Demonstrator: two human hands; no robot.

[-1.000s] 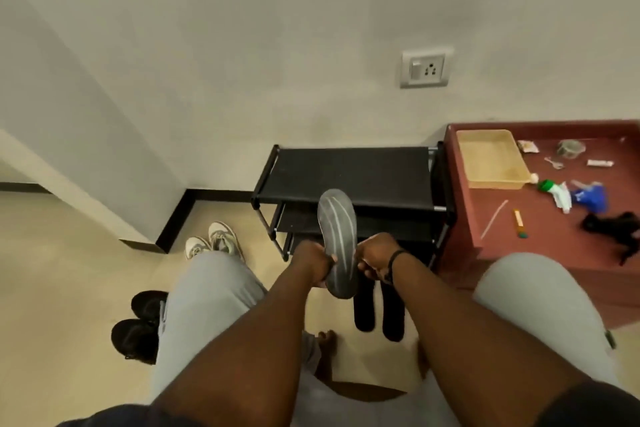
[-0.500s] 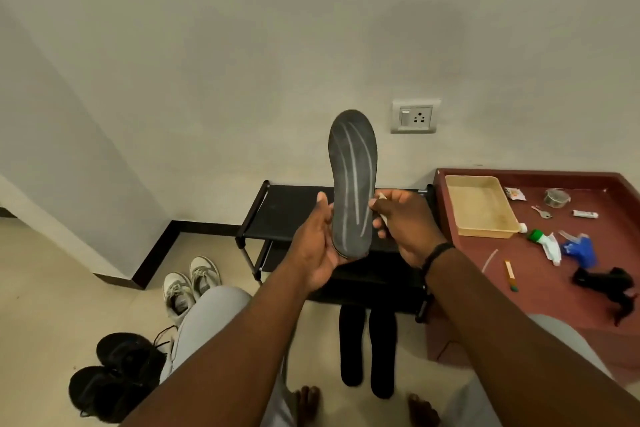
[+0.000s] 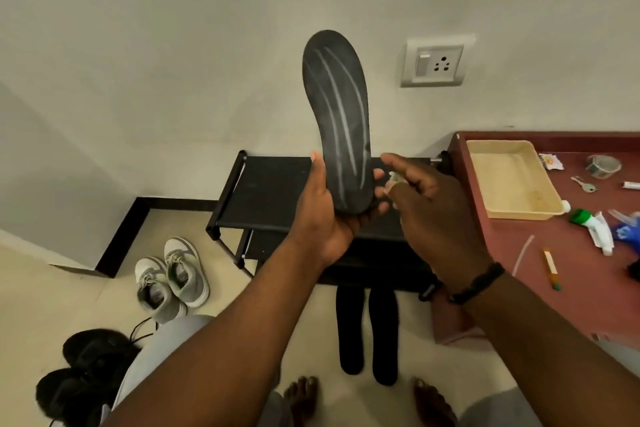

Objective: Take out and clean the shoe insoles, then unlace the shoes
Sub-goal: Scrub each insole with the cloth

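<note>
At the middle of the view, a dark grey insole with pale curved stripes stands upright in front of the wall. The left hand grips its lower heel end, thumb along the left edge and fingers curled round under the bottom. The right hand hovers just beside the insole's right edge, its grip pinched together on a small whitish wad, too small to tell what it is; a black band circles that wrist.

Below the hands, two black insoles lie side by side on the floor, their far ends hidden under a low black shoe rack that stands against the wall. Left of the rack, a pair of white and grey sneakers sits on the floor, laces in. Nearer and further left, a pair of black shoes rests beside the person's grey-clad knee.

On the right, a reddish tabletop carries a shallow beige tray, a roll of tape, keys, a white tube with a green cap, a blue item at the edge and a pencil. A wall socket sits above, right of the insole.
</note>
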